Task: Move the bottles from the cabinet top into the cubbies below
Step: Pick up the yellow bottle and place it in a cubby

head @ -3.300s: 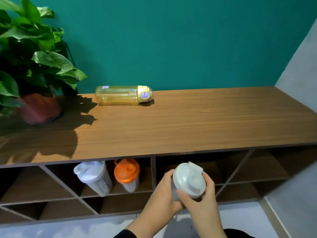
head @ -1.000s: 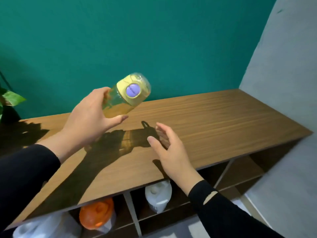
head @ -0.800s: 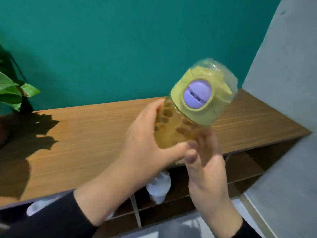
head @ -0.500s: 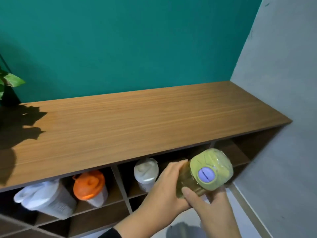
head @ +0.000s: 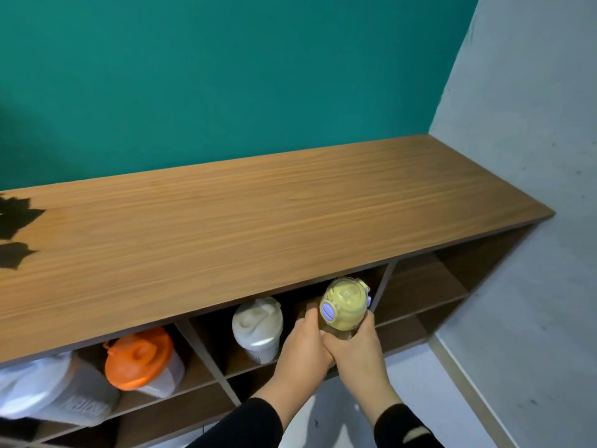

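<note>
A yellow bottle (head: 345,308) with a yellow lid and purple button stands upright at the mouth of the upper cubby (head: 303,305), right of a white-lidded shaker (head: 257,328). My left hand (head: 305,345) and my right hand (head: 357,349) both wrap its body, which they mostly hide. An orange-lidded shaker (head: 139,355) and a leaning white shaker (head: 48,391) occupy the cubby to the left. No bottle shows on the wooden cabinet top (head: 258,218).
A grey wall (head: 523,156) closes off the right end of the cabinet. The cubbies at the far right (head: 420,286) hold nothing visible. Leaf shadows (head: 16,227) fall on the top's left end. Pale floor (head: 420,399) lies below.
My left hand lifted the yellow bottle off the cabinet top, my right hand joined it, and both lowered it to the upper cubby beside the white shaker.
</note>
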`<state>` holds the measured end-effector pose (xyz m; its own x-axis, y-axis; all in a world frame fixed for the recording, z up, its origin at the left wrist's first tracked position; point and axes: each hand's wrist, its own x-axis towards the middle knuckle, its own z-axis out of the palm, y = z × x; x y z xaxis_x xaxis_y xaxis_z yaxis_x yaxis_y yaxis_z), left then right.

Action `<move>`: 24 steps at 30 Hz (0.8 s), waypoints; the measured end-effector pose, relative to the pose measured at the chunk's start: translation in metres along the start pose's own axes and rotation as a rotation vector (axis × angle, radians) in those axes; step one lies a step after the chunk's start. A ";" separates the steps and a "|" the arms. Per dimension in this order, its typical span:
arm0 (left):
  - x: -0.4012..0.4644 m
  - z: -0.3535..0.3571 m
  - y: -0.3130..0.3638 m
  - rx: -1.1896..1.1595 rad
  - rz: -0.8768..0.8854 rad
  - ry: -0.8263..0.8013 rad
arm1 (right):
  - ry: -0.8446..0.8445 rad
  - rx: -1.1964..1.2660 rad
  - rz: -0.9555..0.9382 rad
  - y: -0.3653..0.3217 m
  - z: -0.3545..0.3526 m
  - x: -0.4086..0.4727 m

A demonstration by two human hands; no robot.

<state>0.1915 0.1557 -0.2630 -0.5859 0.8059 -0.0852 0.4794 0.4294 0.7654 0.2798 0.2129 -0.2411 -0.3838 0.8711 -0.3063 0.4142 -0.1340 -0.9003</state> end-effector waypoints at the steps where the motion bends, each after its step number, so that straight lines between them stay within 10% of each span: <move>1: 0.003 0.002 -0.001 0.003 -0.017 -0.014 | -0.001 -0.006 0.004 0.002 0.001 0.005; 24: 0.030 0.016 -0.018 -0.206 -0.186 -0.021 | -0.030 0.161 0.161 0.016 0.018 0.030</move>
<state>0.1759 0.1787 -0.2901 -0.6368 0.7299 -0.2483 0.2202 0.4809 0.8487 0.2598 0.2284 -0.2704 -0.3489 0.8183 -0.4567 0.3355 -0.3460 -0.8762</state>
